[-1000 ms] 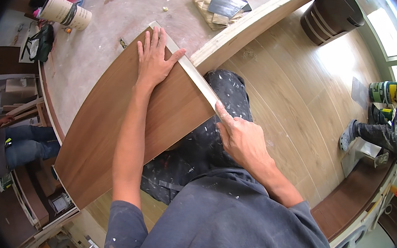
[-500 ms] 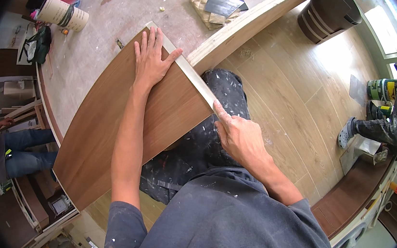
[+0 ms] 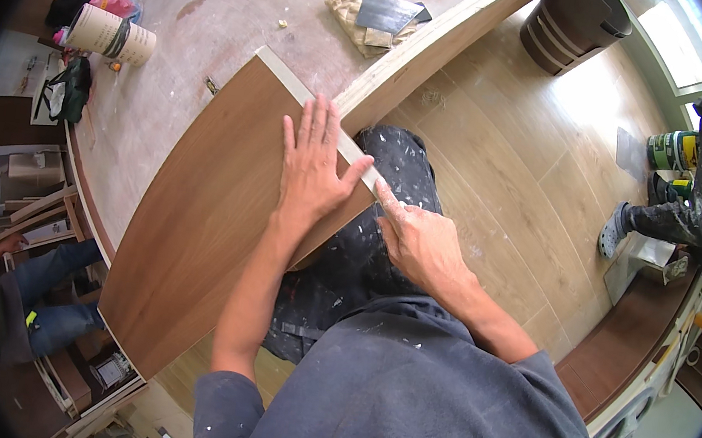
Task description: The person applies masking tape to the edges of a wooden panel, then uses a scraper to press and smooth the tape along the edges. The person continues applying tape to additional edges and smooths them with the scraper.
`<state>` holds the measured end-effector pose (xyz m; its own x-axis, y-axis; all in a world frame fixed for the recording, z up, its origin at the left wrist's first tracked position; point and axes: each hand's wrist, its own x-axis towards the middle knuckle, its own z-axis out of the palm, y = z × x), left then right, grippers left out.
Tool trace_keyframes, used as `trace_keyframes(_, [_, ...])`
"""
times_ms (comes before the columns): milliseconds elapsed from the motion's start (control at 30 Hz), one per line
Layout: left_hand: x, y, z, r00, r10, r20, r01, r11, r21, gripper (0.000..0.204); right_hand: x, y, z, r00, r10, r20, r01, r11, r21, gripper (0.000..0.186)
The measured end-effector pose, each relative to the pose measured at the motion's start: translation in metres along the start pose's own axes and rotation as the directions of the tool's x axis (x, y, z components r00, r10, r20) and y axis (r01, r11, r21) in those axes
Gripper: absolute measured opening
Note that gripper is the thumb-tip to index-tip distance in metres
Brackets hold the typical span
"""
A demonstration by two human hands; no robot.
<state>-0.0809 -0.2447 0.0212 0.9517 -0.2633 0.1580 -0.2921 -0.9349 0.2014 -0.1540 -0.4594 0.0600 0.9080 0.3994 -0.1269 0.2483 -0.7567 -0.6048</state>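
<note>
A curved brown wood panel (image 3: 193,211) with a pale edge strip (image 3: 285,75) lies over the dusty work surface (image 3: 157,113) and reaches across my paint-spattered dark trousers (image 3: 396,160). My left hand (image 3: 314,164) lies open on the panel, fingertips by the strip and thumb slanting toward its lower end. My right hand (image 3: 421,243) is at that end, index finger along the strip, other fingers curled at the panel's edge; their tips are hidden. Beside the strip runs a long pale wooden board (image 3: 437,48).
A cloth (image 3: 346,18) with metal plates (image 3: 385,13) lies beyond. A cardboard tube (image 3: 97,26) and bags sit back left. A dark bin (image 3: 567,36) stands on the floor. Co-workers' legs appear at left (image 3: 57,325) and right (image 3: 659,221), near paint buckets (image 3: 666,149) and a brown ledge (image 3: 621,333).
My left hand has slid down and right along the panel toward my right hand, which stays at the strip's end. The co-worker at left has shifted slightly lower in view.
</note>
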Motion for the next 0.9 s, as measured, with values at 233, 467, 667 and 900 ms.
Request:
trace_keyframes(233, [-0.006, 0.001, 0.004, 1.0, -0.004, -0.011, 0.004, 1.0, -0.023, 0.104, -0.02, 0.011, 0.002, 0.986, -0.116, -0.122, 0.12, 0.993, 0.024, 0.062])
trace_keyframes(467, [-0.006, 0.004, 0.0, 1.0, 0.006, -0.01, -0.006, 1.0, -0.026, 0.108, -0.028, 0.009, 0.005, 0.98, -0.108, -0.165, 0.116, 0.992, 0.043, 0.059])
trace_keyframes(667, [-0.006, 0.003, 0.002, 1.0, -0.008, 0.005, 0.008, 1.0, -0.01, 0.104, -0.027, 0.003, -0.002, 0.983, -0.089, -0.162, 0.098, 0.994, 0.054, 0.056])
trace_keyframes(900, [-0.004, 0.003, 0.003, 1.0, -0.009, -0.013, 0.009, 0.999, -0.032, 0.101, -0.027, -0.008, -0.015, 0.996, -0.042, -0.074, 0.045, 0.998, 0.037, 0.051])
